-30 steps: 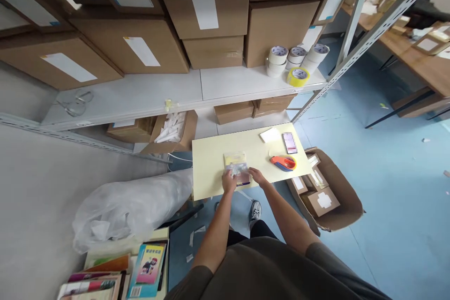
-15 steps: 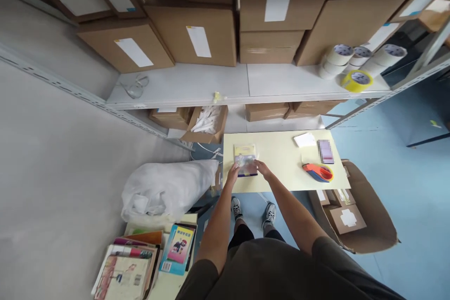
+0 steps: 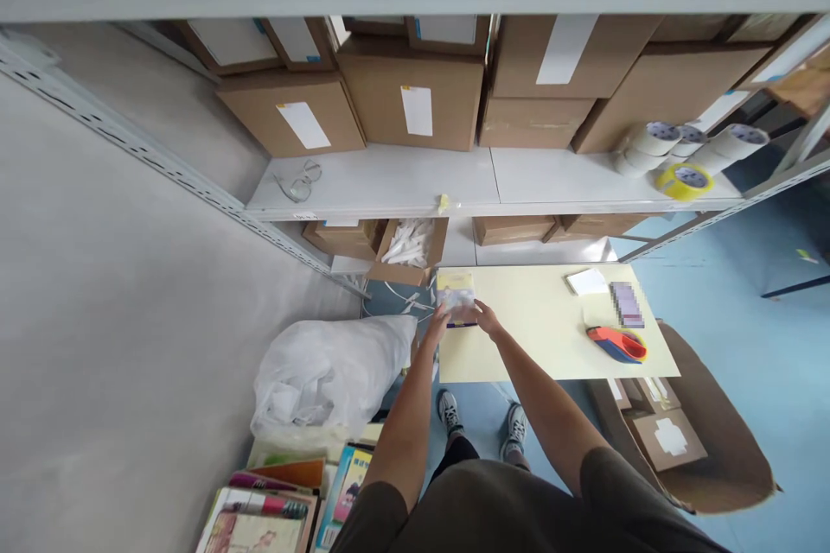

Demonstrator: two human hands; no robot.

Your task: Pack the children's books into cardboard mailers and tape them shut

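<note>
A book [image 3: 456, 287] with a yellow upper part, a pale picture and a dark blue lower edge is at the table's [image 3: 519, 320] far left corner. It has a shiny, clear-looking cover, perhaps plastic wrap. My left hand [image 3: 440, 316] grips its lower left side, and my right hand [image 3: 483, 313] holds the lower right side. Both hands have fingers bent around the edges, with the fingertips partly hidden. Whether the book rests on the table or is slightly raised, I cannot tell.
An orange-and-blue tape dispenser [image 3: 616, 344], white papers [image 3: 587, 282] and a blurred purple item [image 3: 626, 304] lie on the table's right. A shelf [image 3: 389, 181] with cartons and tape rolls [image 3: 685, 181] stands ahead. Left are a white plastic bag [image 3: 330, 371] and books [image 3: 259, 527]; right, an open carton [image 3: 732, 449].
Both hands have moved the book left and away from me relative to the table, to its left edge. My view has tilted, so the surroundings appear lower and farther right.
</note>
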